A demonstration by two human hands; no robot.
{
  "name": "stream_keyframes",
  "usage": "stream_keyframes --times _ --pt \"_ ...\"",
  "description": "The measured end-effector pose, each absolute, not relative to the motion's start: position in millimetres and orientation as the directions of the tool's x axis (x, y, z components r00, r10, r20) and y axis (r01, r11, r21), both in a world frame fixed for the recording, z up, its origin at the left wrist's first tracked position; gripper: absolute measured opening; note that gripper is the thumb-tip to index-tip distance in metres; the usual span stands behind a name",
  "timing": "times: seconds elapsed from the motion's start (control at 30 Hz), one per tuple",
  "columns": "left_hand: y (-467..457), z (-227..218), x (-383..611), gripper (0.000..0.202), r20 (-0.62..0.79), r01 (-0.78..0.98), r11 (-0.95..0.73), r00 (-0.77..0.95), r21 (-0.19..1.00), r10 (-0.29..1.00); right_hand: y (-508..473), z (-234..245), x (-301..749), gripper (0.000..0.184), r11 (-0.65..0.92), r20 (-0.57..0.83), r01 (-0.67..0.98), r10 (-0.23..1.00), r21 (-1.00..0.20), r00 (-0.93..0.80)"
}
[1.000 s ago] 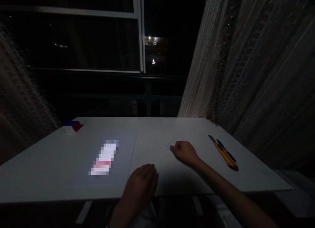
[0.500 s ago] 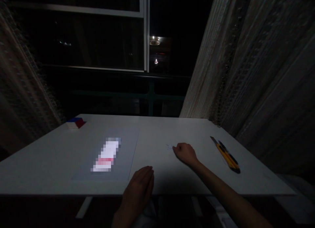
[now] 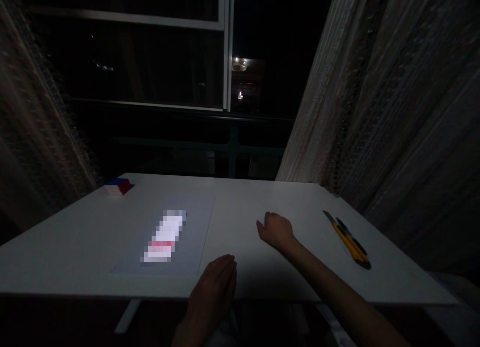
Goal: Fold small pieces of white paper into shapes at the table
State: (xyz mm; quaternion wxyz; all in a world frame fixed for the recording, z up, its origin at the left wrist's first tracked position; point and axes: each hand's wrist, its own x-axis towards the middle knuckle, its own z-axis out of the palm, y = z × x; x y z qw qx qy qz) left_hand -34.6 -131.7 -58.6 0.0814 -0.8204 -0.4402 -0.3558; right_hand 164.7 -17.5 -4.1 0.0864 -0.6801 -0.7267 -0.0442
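The room is dark. My left hand (image 3: 215,282) lies flat, fingers together and stretched out, on a white sheet (image 3: 240,247) at the near edge of the white table (image 3: 75,237). My right hand (image 3: 276,229) rests farther out on the same sheet with its fingers curled into a pinch; what it grips is too small and dim to name. A grey sheet (image 3: 198,227) lies left of the white one, with a blurred white and red rectangle (image 3: 165,237) on it.
A yellow utility knife and a dark pen (image 3: 350,239) lie at the table's right side. A red, white and blue block (image 3: 118,186) sits at the far left corner. Curtains (image 3: 393,112) hang on the right and left; a dark window (image 3: 150,62) is behind.
My right hand has slid slightly left and forward over the faint marks on the sheet. My left hand has drawn back a little toward the table's near edge.
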Motion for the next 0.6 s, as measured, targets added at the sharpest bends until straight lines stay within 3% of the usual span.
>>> stream_keyframes --times 0.33,0.4,0.6 --pt "-130 -64 -35 0.026 0.695 0.786 -0.601 0.352 0.145 0.627 79 12 233 0.041 0.078 0.212 0.997 0.974 0.012 -0.078" --pt "-130 -63 -35 0.025 0.694 0.790 -0.596 0.346 0.148 0.631 101 10 247 0.034 0.165 0.151 0.986 0.975 -0.011 -0.161" --pt "-128 -70 -37 0.028 0.673 0.794 -0.586 0.347 0.160 0.653 133 -4 263 0.034 0.193 0.136 0.980 0.973 -0.045 -0.185"
